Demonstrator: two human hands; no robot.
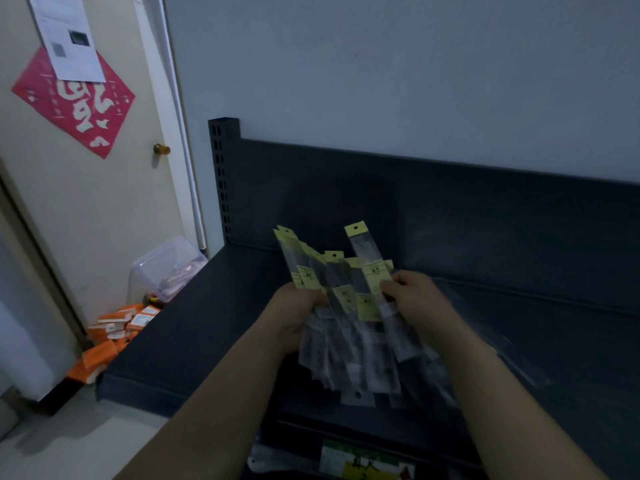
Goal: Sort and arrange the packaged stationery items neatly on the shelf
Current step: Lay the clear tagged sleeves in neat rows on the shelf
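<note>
At the bottom edge, a green-and-yellow pack [367,462] lies on a lower level, cut off by the frame and its print unreadable. Above it, both forearms reach forward to a fan of packets [346,341]: long clear sleeves with yellow header cards, their contents blurred. The left hand [298,313] grips the fan near its middle, fingers curled round the bunch. The right hand [415,303] pinches one packet at its yellow label, thumb on the front. The fan is held over the front of the dark shelf [207,323]; whether its lower ends touch the board cannot be told. Behind stand the back panel [450,220] and a slotted post [221,178]. On the floor to the left, orange boxes [114,334] lie heaped. Beyond them a clear tub [166,268], tilted and partly hidden by the shelf, holds pinkish items too indistinct to identify. Farthest, a door [86,202] carries a knob [161,149], a red poster [74,102] and a sheet [65,36], the sheet cropped at the top.
</note>
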